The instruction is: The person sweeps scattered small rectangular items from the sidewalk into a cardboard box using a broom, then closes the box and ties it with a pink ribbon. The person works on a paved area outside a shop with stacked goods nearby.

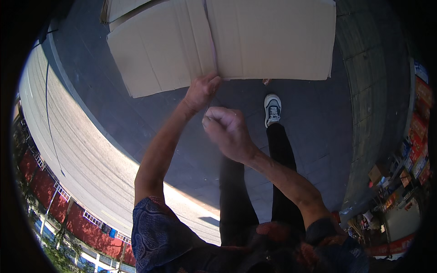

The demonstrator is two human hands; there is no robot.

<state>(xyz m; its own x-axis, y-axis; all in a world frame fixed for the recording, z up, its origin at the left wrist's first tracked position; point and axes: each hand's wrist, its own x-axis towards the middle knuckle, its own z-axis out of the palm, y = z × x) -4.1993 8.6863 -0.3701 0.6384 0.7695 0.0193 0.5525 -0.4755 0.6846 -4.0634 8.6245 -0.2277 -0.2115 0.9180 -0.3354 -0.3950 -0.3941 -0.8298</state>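
Note:
Flattened cardboard sheets lie on the paving at the top of the view. A thin pinkish plastic string runs over them to their near edge. At that edge my left hand is closed around the string, its fingers against the cardboard. Nearer to my body, my right hand is a closed fist, palm side up. A short thin strand shows between the two hands and goes into the right fist; what lies inside the fist is hidden.
My shoe stands on the grey paving just below the cardboard. A kerb and a sunlit road curve along the left. Boxes and mixed goods stand at the far right. A small reddish scrap touches the cardboard's near edge.

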